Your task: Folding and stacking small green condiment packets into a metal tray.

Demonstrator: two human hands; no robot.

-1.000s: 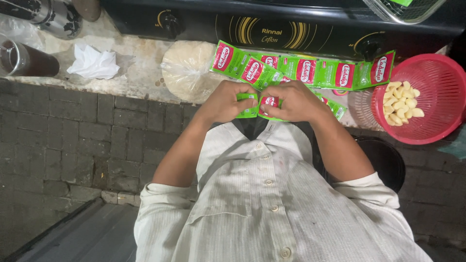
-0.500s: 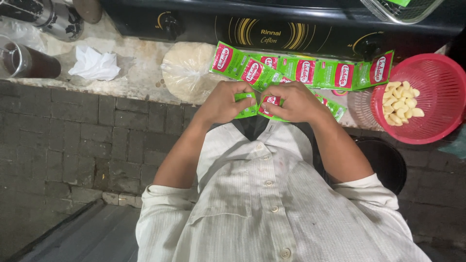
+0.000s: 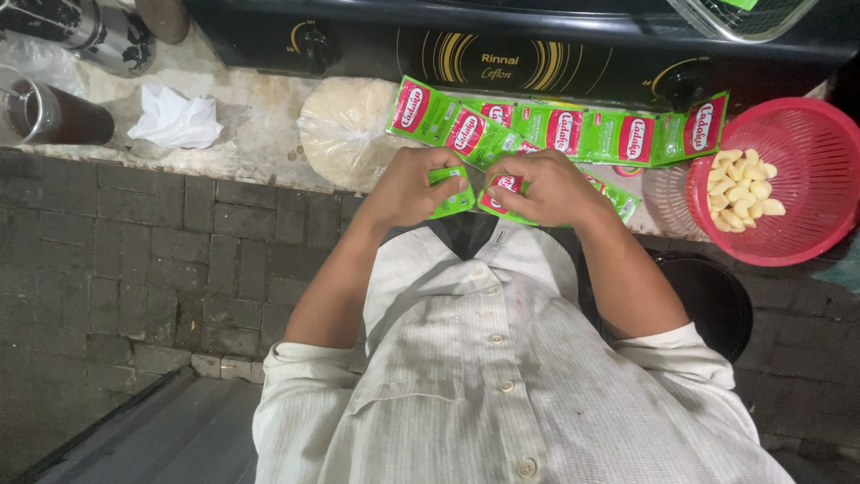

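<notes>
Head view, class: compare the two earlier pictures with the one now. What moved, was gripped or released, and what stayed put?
Very little changed. The left hand and right hand still pinch green sachets at the end of the sachet strip, fingers barely shifted; nothing was let go. The red basket of pale pieces, the plastic bag, the crumpled tissue and the glass stayed where they were.

A person wears a pale, off-white button-up shirt (image 3: 502, 385) with fine vertical stripes, short sleeves ending in folded cuffs above the elbows, and an open collar. Small round pale buttons run down the front, beside a chest pocket. The forearms, left hand (image 3: 414, 186) and right hand (image 3: 546, 186) are bare.
</notes>
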